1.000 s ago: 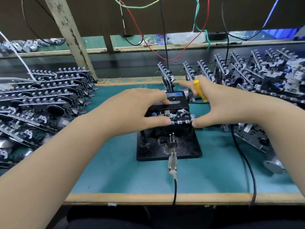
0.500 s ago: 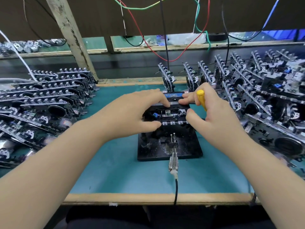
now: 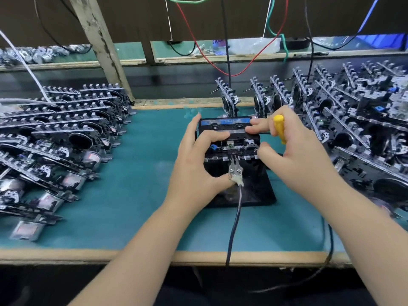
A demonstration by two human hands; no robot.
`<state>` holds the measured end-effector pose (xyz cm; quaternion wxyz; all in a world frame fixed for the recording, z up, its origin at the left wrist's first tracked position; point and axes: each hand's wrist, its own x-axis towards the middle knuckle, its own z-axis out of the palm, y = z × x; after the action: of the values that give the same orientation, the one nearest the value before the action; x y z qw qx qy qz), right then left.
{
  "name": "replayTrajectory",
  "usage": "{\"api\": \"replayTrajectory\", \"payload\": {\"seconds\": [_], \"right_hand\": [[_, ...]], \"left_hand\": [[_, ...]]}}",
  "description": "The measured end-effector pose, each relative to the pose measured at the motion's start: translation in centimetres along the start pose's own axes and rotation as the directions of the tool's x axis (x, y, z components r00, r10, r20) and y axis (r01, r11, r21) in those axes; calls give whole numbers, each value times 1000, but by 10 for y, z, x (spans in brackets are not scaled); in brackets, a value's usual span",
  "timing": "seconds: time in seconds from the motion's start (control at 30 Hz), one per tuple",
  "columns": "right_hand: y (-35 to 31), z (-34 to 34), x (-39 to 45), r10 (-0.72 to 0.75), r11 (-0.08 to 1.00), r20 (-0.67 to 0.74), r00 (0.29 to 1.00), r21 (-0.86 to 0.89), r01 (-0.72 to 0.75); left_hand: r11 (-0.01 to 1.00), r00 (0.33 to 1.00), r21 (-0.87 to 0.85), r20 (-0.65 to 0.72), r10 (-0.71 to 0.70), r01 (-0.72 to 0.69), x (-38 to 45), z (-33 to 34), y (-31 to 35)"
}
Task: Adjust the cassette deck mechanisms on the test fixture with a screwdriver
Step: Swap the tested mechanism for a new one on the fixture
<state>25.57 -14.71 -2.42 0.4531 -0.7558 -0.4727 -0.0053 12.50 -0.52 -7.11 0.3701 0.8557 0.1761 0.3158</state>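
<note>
A black test fixture (image 3: 262,191) stands mid-table with a cassette deck mechanism (image 3: 231,149) on it and a black cassette (image 3: 225,124) with a blue label seated at the far side. My left hand (image 3: 196,160) grips the mechanism's left end, and its thumb presses a metal connector clip (image 3: 235,171) with a cable up against the front. My right hand (image 3: 295,155) holds a yellow-handled screwdriver (image 3: 279,129) in its palm while its fingers pinch the cassette's right edge and the mechanism. The screwdriver's tip is hidden.
Stacks of cassette mechanisms (image 3: 55,138) fill the left of the teal mat (image 3: 136,206); more mechanisms (image 3: 353,120) stand on edge at the right. Coloured wires (image 3: 198,47) hang behind. The clip's cable (image 3: 234,230) runs over the table's wooden front edge (image 3: 66,255). A black cable (image 3: 329,246) lies right.
The connector clip has moved from the fixture's front edge up against the mechanism, pushed by my left thumb. My right hand has settled on the cassette's right side.
</note>
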Motion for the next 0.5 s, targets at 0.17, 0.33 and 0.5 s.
{"api": "replayTrajectory", "payload": {"seconds": [0.17,0.33,0.5], "right_hand": [[-3,-1,-3,47,997,10,999,56,-47],[4,-7,-5,86,985,50,995,145,-93],[22,1,-12,302,946,-194,933,184,-267]], "left_hand": [[997,997,-50,-41,59,-61,-1,1,-6],[992,998,-109,1,70,-70,5,1,-16],[994,991,-99,129,-29,42,16,-6,-17]]}}
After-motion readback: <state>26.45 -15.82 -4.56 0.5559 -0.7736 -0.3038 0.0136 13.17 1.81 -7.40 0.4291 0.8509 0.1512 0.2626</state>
